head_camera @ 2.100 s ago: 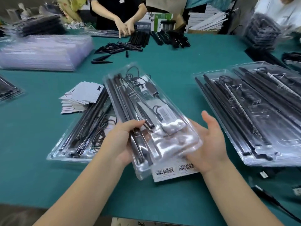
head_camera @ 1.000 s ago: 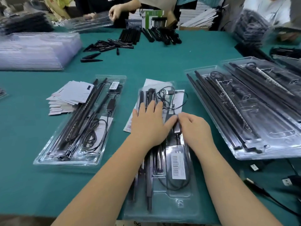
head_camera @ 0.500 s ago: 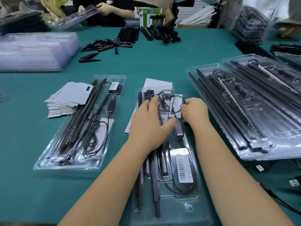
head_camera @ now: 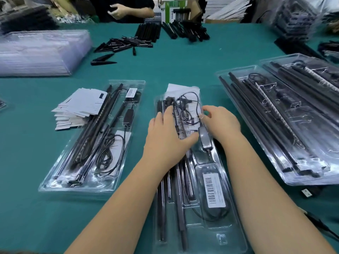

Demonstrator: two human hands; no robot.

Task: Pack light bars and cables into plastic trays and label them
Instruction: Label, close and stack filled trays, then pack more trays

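A clear plastic tray (head_camera: 229, 241) lies lengthwise on the green table in front of me. It holds black light bars (head_camera: 180, 208), a coiled black cable (head_camera: 189, 101) at its far end, a grey inline controller (head_camera: 205, 138) and a barcode label (head_camera: 212, 189). My left hand (head_camera: 168, 136) lies flat with straight fingers on the bars and the cable bundle. My right hand (head_camera: 222, 123) is at the tray's right edge, thumb and fingertip pinching the cable just above the controller. White paper shows under the tray's far end.
A second packed tray (head_camera: 88, 186) lies to the left beside a stack of white cards (head_camera: 80, 105). Stacked filled trays (head_camera: 311, 178) sit at the right. Empty trays (head_camera: 42, 52) are piled far left. Loose black parts (head_camera: 124, 44) and another person's hands (head_camera: 119, 10) are across the table.
The tray, held in the air two seconds ago, now lies on the table. Both hands have slid up it toward the cable end, the right hand closing on the cable.
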